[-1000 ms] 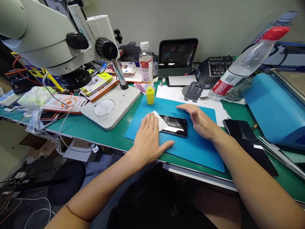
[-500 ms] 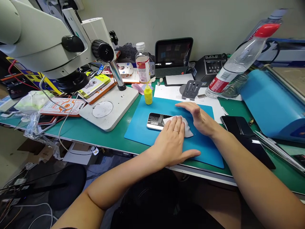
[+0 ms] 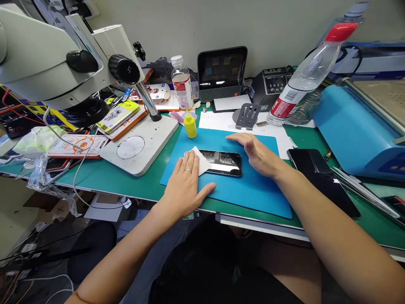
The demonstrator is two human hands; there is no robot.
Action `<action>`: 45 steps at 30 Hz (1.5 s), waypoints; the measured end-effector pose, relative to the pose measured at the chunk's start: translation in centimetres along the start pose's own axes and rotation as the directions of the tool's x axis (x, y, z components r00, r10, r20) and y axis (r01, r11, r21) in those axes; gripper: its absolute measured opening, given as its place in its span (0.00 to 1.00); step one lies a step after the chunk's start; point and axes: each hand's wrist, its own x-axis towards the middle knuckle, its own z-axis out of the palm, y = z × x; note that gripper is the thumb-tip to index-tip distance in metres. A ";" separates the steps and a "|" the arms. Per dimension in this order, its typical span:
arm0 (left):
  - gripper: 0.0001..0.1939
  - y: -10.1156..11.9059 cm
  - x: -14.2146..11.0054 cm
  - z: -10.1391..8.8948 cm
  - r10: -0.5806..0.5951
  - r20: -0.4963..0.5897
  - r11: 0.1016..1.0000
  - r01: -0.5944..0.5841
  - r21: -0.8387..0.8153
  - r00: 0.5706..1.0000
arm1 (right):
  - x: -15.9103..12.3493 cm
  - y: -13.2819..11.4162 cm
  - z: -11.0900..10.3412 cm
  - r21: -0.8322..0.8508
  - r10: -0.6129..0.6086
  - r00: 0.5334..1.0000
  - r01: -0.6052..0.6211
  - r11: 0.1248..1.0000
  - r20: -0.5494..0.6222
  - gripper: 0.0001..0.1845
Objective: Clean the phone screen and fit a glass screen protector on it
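A smartphone (image 3: 226, 162) lies face up on the blue mat (image 3: 253, 196), its glossy black screen reflecting light. My left hand (image 3: 183, 183) lies flat with fingers stretched out, pressing a white wipe (image 3: 203, 164) over the phone's left end. That end is hidden beneath the wipe and fingers. To the right of the phone, my right hand (image 3: 261, 156) is held with its fingers apart and nothing in them. A small yellow dropper bottle (image 3: 190, 126) stands upright at the mat's back left.
A microscope (image 3: 82, 76) on a white base (image 3: 158, 139) stands at the left. Behind the mat are a plastic bottle (image 3: 182, 86), a screen device (image 3: 221, 71) and a phone stand (image 3: 247, 117). A large tilted bottle (image 3: 311, 74), a blue machine (image 3: 360, 131) and a black tablet (image 3: 319, 177) occupy the right.
My left hand has slid left with the wipe, from the phone's right end to its left end, uncovering the right side of the screen. My right hand stays open beside the phone.
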 end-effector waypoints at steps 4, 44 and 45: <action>0.50 1.7 -0.6 -0.2 0.095 0.022 0.995 -0.094 -0.023 0.995 | 0.1 0.1 0.1 -0.005 -0.016 1.000 0.016 1.000 0.006 0.58; 0.29 -5.7 11.0 -0.9 0.769 -0.102 0.640 -0.760 0.112 0.631 | 0.2 0.1 -0.1 -0.157 -0.182 0.969 0.209 0.965 0.167 0.38; 0.28 -5.7 10.9 -0.8 0.763 -0.101 0.646 -0.757 0.097 0.638 | 0.2 0.0 -0.1 -0.163 -0.190 0.966 0.220 0.962 0.177 0.38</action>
